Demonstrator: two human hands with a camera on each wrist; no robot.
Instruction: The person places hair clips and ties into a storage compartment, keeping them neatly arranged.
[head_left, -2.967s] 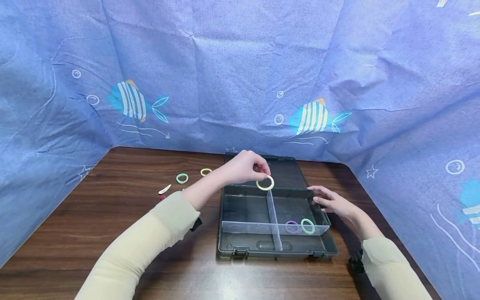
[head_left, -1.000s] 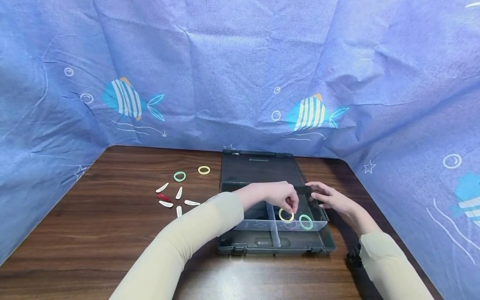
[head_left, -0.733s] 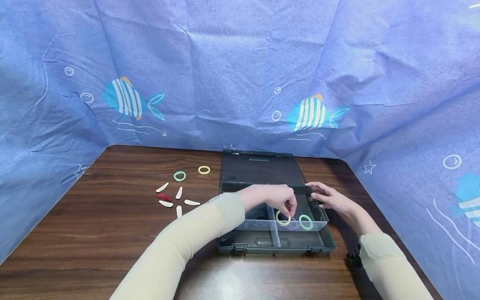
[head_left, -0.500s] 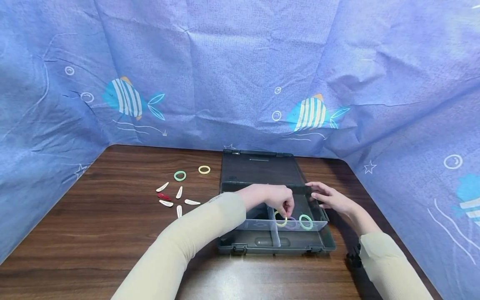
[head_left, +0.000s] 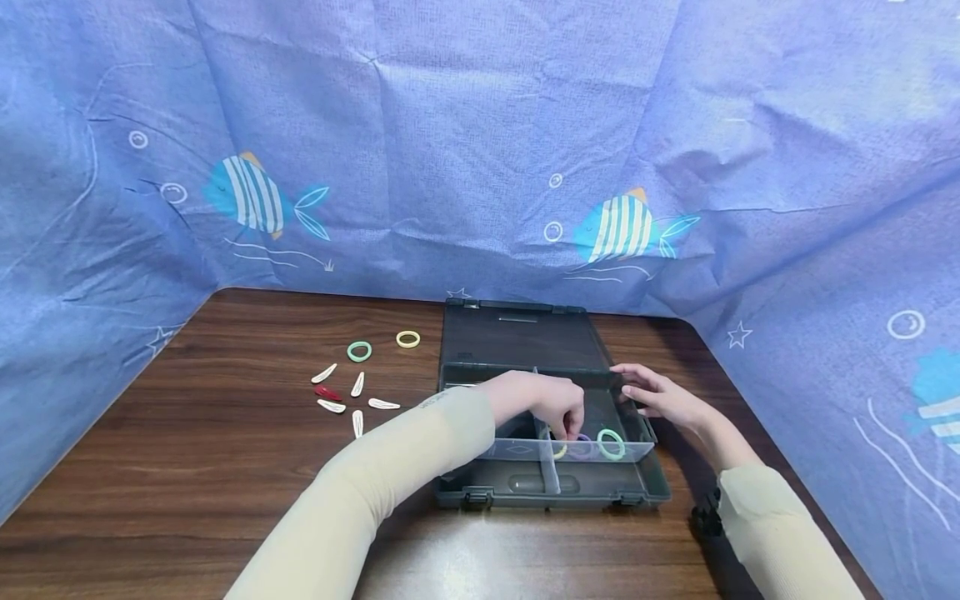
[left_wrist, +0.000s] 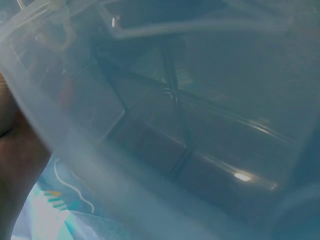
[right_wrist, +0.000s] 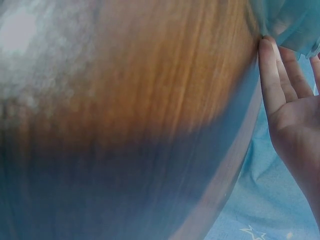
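Observation:
A dark translucent organizer box [head_left: 525,502] stands open, its lid [head_left: 517,337] laid back. My left hand [head_left: 557,403] reaches into the right-hand compartment, thumb and fingertips pinching a yellow hair tie [head_left: 560,452] low beside the clear divider [head_left: 517,451]; the fingers hide part of the tie. Close by in the same compartment are a purple hair tie [head_left: 582,448] and a mint-green hair tie [head_left: 611,444]. My right hand [head_left: 660,397] touches the box's right rim, and in the right wrist view its fingers [right_wrist: 271,75] extend fairly straight at the box corner.
Left of the box on the wooden table [head_left: 225,467] lie a green hair tie [head_left: 359,352], another yellow hair tie [head_left: 408,339], a red snap clip [head_left: 327,392] and several white snap clips [head_left: 357,385]. A blue fish-print cloth [head_left: 450,150] hangs behind and at the sides.
My left hand has carried the yellow hair tie from above the box down into the right compartment, then slid slightly left toward the divider. The right hand stays at the rim.

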